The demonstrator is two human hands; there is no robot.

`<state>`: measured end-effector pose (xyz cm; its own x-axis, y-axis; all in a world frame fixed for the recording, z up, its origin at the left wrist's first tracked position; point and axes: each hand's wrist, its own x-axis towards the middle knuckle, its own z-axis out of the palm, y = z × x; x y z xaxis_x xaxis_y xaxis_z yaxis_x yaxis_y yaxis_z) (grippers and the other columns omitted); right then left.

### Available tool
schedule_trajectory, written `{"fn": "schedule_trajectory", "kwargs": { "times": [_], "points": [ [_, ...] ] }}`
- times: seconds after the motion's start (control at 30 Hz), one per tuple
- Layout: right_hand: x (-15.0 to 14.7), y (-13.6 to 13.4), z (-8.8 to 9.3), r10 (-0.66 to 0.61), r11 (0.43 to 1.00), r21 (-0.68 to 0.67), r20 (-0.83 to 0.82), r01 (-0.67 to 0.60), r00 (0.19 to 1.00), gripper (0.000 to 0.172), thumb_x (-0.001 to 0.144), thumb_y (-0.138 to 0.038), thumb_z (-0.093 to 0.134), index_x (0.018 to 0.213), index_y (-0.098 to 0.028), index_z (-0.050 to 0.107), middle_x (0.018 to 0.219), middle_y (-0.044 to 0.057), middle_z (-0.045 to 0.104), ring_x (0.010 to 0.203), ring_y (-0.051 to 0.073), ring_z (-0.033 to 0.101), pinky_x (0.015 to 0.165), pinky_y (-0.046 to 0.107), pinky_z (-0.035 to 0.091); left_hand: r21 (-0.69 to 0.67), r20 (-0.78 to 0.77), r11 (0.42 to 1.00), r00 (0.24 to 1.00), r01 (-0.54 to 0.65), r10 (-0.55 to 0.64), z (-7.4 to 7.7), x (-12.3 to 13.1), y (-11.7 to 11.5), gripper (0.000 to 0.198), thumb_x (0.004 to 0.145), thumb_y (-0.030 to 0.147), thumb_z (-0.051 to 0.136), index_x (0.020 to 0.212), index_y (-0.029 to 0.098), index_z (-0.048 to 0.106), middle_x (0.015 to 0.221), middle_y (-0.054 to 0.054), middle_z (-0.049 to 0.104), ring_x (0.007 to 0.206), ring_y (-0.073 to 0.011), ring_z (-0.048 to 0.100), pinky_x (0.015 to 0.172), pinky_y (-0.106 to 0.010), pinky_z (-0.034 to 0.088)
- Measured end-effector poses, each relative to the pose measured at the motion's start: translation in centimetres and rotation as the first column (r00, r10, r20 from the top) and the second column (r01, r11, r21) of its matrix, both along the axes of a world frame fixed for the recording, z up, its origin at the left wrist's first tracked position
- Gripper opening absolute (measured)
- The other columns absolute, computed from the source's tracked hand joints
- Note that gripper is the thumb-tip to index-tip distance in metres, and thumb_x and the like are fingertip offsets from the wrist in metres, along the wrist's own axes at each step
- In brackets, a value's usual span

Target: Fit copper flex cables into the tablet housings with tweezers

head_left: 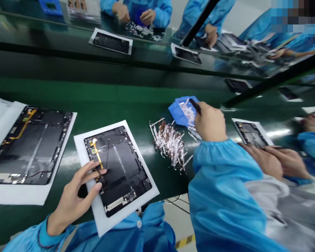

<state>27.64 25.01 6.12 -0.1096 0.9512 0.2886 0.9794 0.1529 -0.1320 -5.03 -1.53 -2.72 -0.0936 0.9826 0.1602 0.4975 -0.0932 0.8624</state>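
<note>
My left hand (pixel 75 197) rests at the left edge of an opened black tablet (pixel 120 168) that lies on a white sheet (pixel 147 190). Its thumb and fingers pinch at the lower end of a yellow flex cable (pixel 96 152) on the tablet. My right hand (pixel 210 122) is closed around a thin black tool (pixel 195 105), whose tip reaches into a blue tray (pixel 177 113) of small white strips. Between the tablet and that hand lies a loose pile of white and brown strips (pixel 170 143).
A second opened tablet (pixel 28 143) on a white sheet lies at the left. A neighbour's hands (pixel 275 161) work by another tablet (pixel 250 134) at the right. People in blue coats sit across the green belt (pixel 120 98), with more tablets (pixel 110 42) before them.
</note>
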Motion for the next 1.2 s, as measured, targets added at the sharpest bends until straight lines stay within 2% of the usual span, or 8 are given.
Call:
{"fn": "schedule_trajectory", "kwargs": {
  "times": [0.07,0.17,0.27,0.37,0.53,0.73,1.03,1.2],
  "points": [
    [-2.9,-3.2,0.0,0.218,0.975,0.061,-0.138,-0.211,0.966,0.029,0.097,-0.021,0.049,0.117,-0.011,0.067,0.107,0.015,0.071,0.103,0.026,0.068,0.09,0.038,0.049,-0.004,0.027,0.999,0.998,0.049,-0.049,0.0,-0.1,0.0,0.06,0.098,0.024,0.054,0.151,0.027,0.028,0.121,-0.007,0.071,0.127,-0.0208,0.058,0.111,-0.038,0.043],
    [-8.6,-9.4,-0.1,0.634,0.727,0.049,-0.432,-0.685,0.642,0.021,0.098,-0.026,0.053,0.109,-0.018,0.069,0.101,0.007,0.071,0.094,0.02,0.069,0.084,0.032,0.056,0.003,0.06,0.995,0.993,0.102,-0.102,-0.3,-0.5,-0.1,0.056,0.103,0.028,0.042,0.154,0.025,0.02,0.12,-0.009,0.072,0.133,-0.0211,0.052,0.112,-0.041,0.041],
    [-13.4,-14.0,-0.7,0.634,0.542,-0.086,-0.611,-0.836,0.475,0.026,0.097,-0.032,0.057,0.119,-0.022,0.064,0.112,0.007,0.066,0.091,0.018,0.069,0.081,0.031,0.059,0.003,0.027,0.997,0.997,0.078,-0.078,-0.5,-0.9,-0.2,0.055,0.104,0.032,0.038,0.155,0.026,0.02,0.13,-0.01,0.066,0.129,-0.0211,0.056,0.106,-0.036,0.048],
    [-15.5,-15.1,-1.5,0.588,0.461,-0.16,-0.681,-0.873,0.435,0.018,0.097,-0.024,0.056,0.112,-0.024,0.065,0.117,0.005,0.062,0.086,0.015,0.069,0.078,0.028,0.06,-0.036,0.019,0.998,0.998,0.058,-0.057,-0.5,-0.8,-0.4,0.056,0.102,0.036,0.043,0.154,0.028,0.024,0.144,-0.012,0.055,0.128,-0.0236,0.057,0.099,-0.033,0.054],
    [-15.1,-13.8,-2.6,0.537,0.423,-0.096,-0.775,-0.901,0.335,0.019,0.094,-0.009,0.054,0.101,-0.019,0.069,0.116,0.007,0.061,0.096,0.017,0.067,0.082,0.03,0.059,-0.203,0.085,0.977,0.995,0.064,-0.047,0.4,-0.3,-0.5,0.075,0.099,0.033,0.05,0.157,0.03,0.002,0.158,-0.012,0.035,0.142,-0.0247,0.04,0.111,-0.04,0.044],
    [-14.3,-13.2,-2.9,0.458,0.436,0.021,-0.866,-0.9,0.202,0.01,0.093,-0.015,0.062,0.096,-0.019,0.071,0.113,0.006,0.063,0.103,0.016,0.066,0.092,0.032,0.057,-0.125,-0.394,0.992,0.917,0.007,-0.056,1.4,-0.1,2.4,0.028,0.098,0.026,0.048,0.125,0.027,0.056,0.153,-0.009,0.038,0.15,-0.0321,0.02,0.118,-0.06,0.026],
    [-13.6,-13.4,-2.8,0.463,0.417,0.069,-0.874,-0.906,0.146,0.017,0.094,-0.012,0.059,0.096,-0.023,0.072,0.114,0.005,0.064,0.108,0.015,0.065,0.096,0.033,0.055,-0.15,-0.627,0.981,0.756,0.121,-0.189,1.8,1.0,4.1,0.042,0.091,0.013,0.048,0.131,0.023,0.051,0.149,-0.014,0.039,0.147,-0.036,0.022,0.113,-0.061,0.031],
    [-13.6,-13.1,-3.4,0.438,0.454,0.053,-0.882,-0.889,0.171,0.011,0.092,-0.015,0.063,0.094,-0.019,0.073,0.112,0.006,0.065,0.098,0.015,0.068,0.09,0.032,0.057,-0.084,-0.623,0.992,0.782,-0.096,0.023,2.4,-0.4,2.8,0.008,0.094,0.03,0.054,0.094,0.022,0.057,0.148,-0.012,0.039,0.146,-0.0383,0.023,0.113,-0.063,0.028]
  ]
}}
